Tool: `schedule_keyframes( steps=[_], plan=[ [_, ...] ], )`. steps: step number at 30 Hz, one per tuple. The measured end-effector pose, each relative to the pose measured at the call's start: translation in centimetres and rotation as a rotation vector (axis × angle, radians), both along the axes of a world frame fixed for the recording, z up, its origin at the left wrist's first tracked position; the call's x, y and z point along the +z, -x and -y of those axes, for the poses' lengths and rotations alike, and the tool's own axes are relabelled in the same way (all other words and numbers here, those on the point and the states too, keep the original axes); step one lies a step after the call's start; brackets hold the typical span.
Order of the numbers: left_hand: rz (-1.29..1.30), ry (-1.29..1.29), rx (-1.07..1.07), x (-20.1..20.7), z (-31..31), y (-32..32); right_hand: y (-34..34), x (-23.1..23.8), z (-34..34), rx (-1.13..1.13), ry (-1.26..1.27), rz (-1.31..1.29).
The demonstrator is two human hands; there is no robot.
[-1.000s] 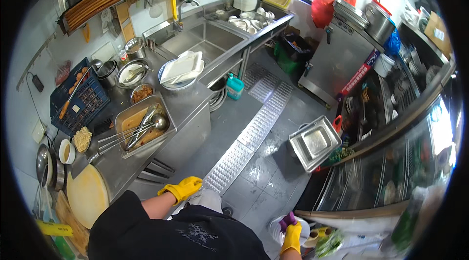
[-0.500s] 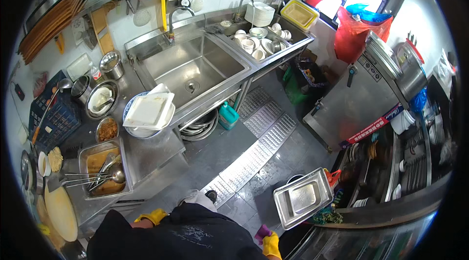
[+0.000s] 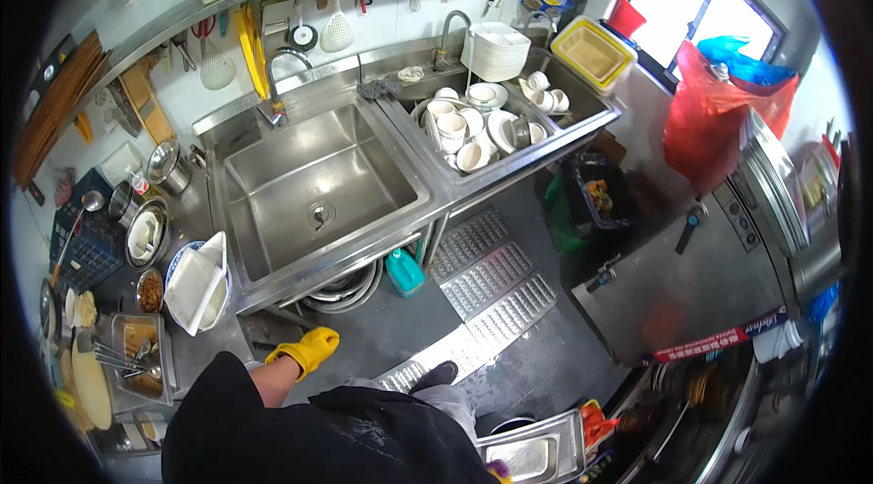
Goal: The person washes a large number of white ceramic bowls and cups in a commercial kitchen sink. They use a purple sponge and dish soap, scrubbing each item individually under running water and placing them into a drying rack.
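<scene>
Since the previous frame the view has swung, putting the metal tray (image 3: pixel 575 446) at the lower edge, and the yellow-gloved left grip (image 3: pixel 309 349) has come clear of the dark top (image 3: pixel 364 429). That grip sits left of lower centre, below the sink (image 3: pixel 318 166), fingers loosely curled; whether it is clenched or released I cannot tell. The right grip (image 3: pixel 500 478) is mostly cut off at the lower edge, just right of centre, beside a scrap of the purple thing (image 3: pixel 497 465), which shows against the tray's left end; whether it grasps this I cannot tell. At lower left, a pan (image 3: pixel 167 366) with ladles (image 3: pixel 118 357) rests on the surface (image 3: pixel 218 352)
</scene>
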State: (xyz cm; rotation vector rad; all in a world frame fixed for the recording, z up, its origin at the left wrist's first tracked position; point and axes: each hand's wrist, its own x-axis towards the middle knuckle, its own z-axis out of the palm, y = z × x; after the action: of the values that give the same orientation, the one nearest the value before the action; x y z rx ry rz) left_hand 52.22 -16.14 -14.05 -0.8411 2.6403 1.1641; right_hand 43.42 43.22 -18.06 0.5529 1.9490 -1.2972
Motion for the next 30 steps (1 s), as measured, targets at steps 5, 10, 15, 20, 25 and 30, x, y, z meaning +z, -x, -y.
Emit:
schedule_keyframes(
  steps=[5,10,15,20,25,30],
  plan=[
    [0.143,-0.073,0.207,-0.4,-4.7,0.5,28.3,1.7,4.0,-0.148,0.124,-0.475],
    [0.194,0.052,0.213,-5.4,-8.8,-1.8,58.8,13.2,22.6,0.167,0.311,-0.74],
    [0.65,0.205,-0.051,-11.1,-13.5,-0.5,73.4,21.7,44.4,0.324,0.756,-0.782],
    [0.808,-0.057,0.404,-14.6,-19.1,6.7,81.6,20.8,59.5,0.464,0.642,-0.815],
    [0.264,0.021,0.98,-6.7,-18.9,19.1,88.3,18.3,68.3,0.339,0.425,-0.84],
    [-0.073,0.386,1.022,6.0,-12.4,31.6,93.0,14.5,76.5,0.518,0.624,-0.464]
  ],
)
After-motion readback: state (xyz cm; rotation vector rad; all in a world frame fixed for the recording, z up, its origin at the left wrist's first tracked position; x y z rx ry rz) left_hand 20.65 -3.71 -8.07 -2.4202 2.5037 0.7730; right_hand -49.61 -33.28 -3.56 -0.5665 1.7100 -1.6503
